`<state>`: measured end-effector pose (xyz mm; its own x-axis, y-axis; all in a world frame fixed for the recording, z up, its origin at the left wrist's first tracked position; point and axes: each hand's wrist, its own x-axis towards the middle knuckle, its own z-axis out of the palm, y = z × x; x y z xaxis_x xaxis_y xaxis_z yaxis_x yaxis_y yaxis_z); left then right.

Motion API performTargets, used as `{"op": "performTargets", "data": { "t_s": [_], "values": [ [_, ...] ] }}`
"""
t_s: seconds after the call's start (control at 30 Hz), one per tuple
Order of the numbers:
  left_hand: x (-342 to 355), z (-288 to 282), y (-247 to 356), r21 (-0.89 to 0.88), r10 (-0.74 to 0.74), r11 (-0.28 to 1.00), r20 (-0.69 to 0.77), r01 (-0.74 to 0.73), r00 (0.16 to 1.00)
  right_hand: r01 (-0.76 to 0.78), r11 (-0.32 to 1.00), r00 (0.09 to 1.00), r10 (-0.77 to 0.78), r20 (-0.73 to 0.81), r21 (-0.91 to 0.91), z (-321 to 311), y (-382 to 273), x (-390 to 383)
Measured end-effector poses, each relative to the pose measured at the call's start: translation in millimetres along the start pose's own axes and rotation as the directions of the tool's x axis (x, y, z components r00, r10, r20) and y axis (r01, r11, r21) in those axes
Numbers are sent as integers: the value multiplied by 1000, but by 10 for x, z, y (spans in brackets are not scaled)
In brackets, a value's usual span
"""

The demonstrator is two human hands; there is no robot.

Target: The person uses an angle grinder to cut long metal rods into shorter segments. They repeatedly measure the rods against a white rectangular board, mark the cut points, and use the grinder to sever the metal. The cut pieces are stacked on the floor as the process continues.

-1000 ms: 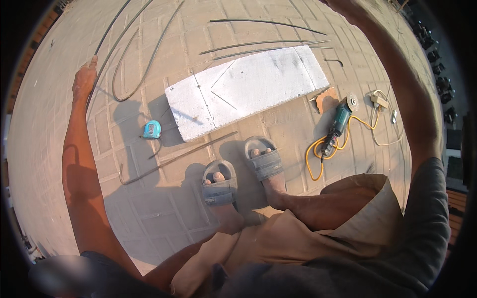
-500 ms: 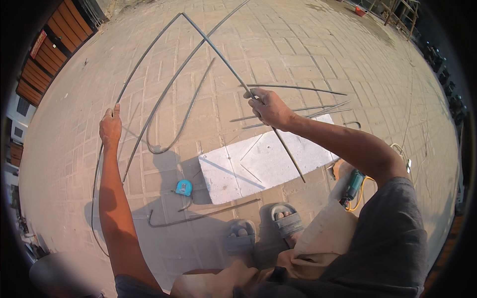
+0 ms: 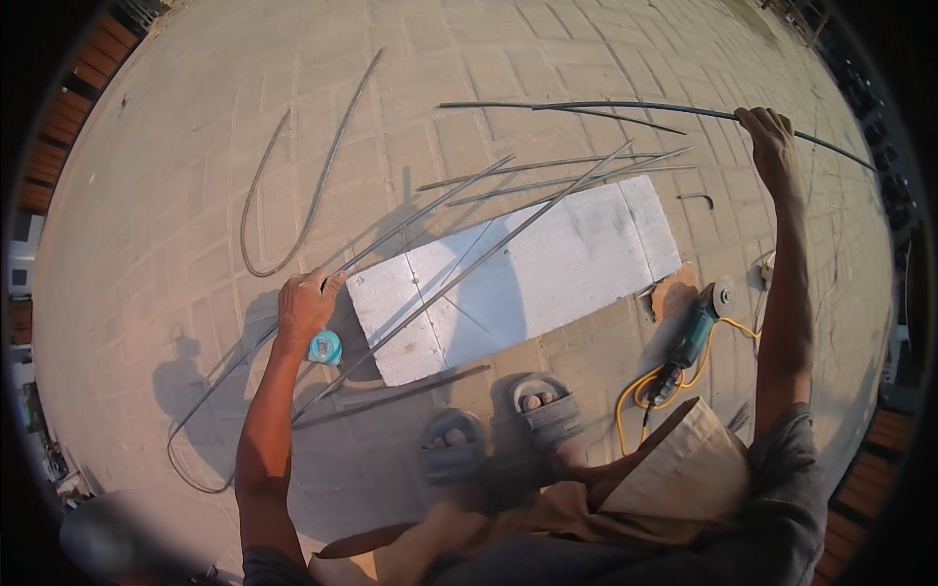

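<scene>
My left hand [image 3: 308,309] is closed on a long bent metal rod [image 3: 420,215], beside a turquoise tape measure [image 3: 325,348]. Up at the right, my right hand [image 3: 767,137] grips another long dark rod [image 3: 635,105]. Beneath the slanting rods lies a long white block [image 3: 576,259] with thin grooves across it. Several straight rods [image 3: 528,190] rest just beyond the block, along with a small hooked piece [image 3: 699,198].
A green angle grinder [image 3: 696,332] with a coiled orange cord lies right of the block beside a brown scrap [image 3: 674,295]. A U-shaped rod [image 3: 308,220] lies at upper left. My sandalled feet [image 3: 542,410] are below the block on the pavers [image 3: 156,254].
Both hands have moved apart from half a second ago: the left one down and rightward toward the tape measure, the right one up and rightward with a rod.
</scene>
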<state>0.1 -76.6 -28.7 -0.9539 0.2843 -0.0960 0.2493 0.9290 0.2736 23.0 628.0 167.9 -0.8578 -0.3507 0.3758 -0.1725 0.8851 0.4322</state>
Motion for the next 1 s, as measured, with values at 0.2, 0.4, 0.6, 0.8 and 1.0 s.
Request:
{"op": "performTargets", "data": {
  "t_s": [0.2, 0.4, 0.6, 0.8, 1.0],
  "values": [
    [61, 99, 29, 18, 81, 997, -27, -80, 996, -132, 823, 986, 165, -11, 553, 174, -578, -202],
    [392, 42, 69, -172, -72, 978, 251, 117, 965, 126, 654, 968, -244, 50, 746, 301, -1872, 25],
    [742, -112, 302, -3, -32, 999, 506, 40, 862, 360, 700, 889, -457, 0, 617, 839, -2414, 139],
    [663, 135, 246, -132, -27, 986, 475, 102, 880, 351, 712, 895, -445, 4, 608, 1133, -2641, 235],
    [168, 115, -135, -157, -16, 986, 209, 50, 978, 326, 650, 912, -407, -48, 686, 1238, -2791, 410]
  ]
}}
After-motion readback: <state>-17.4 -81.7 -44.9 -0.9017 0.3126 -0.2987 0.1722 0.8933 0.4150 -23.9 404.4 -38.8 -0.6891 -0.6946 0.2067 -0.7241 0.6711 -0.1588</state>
